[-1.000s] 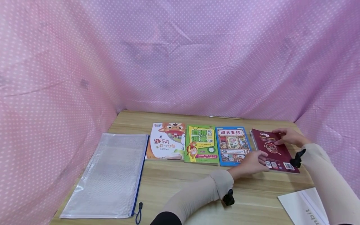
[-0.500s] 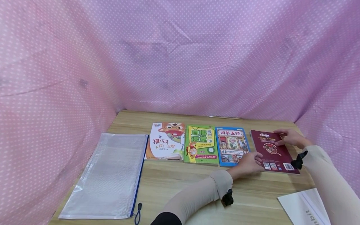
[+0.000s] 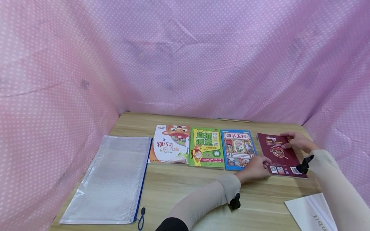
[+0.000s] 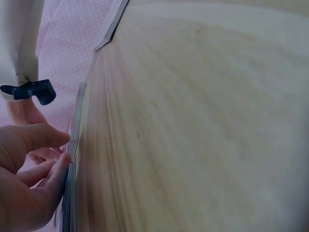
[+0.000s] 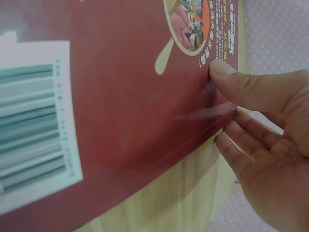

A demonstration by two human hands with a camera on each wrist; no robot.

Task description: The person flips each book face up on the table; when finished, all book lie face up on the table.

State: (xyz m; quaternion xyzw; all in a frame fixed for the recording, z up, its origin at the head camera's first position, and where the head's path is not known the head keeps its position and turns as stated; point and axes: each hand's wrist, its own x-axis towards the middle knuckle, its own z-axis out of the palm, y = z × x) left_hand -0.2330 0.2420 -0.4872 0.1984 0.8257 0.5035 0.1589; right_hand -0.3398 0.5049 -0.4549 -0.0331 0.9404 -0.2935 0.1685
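A maroon book [image 3: 278,154], back cover up with a barcode, lies at the right end of a row. My right hand [image 3: 297,141] holds its right edge. In the right wrist view, that thumb presses the cover while the fingers [image 5: 236,145] curl at the edge below. My left hand [image 3: 255,167] pinches the book's lower left corner, overlapping a blue book [image 3: 239,147] in the head view. From the left wrist, its thumb and fingers [image 4: 60,166] show right at the book edges. A green book [image 3: 206,149] and a white illustrated book [image 3: 170,144] continue the row leftward.
A clear mesh zip pouch [image 3: 107,179] with a blue edge and a dark pull lies at the left. A pencil [image 3: 232,120] rests near the table's back edge. A white booklet [image 3: 310,211] is at the front right. Pink dotted cloth [image 3: 185,64] hangs behind.
The maroon book's left side has come down flat, hiding the pages that showed before. My left hand has shifted slightly left along with its edge; the right hand has barely moved.
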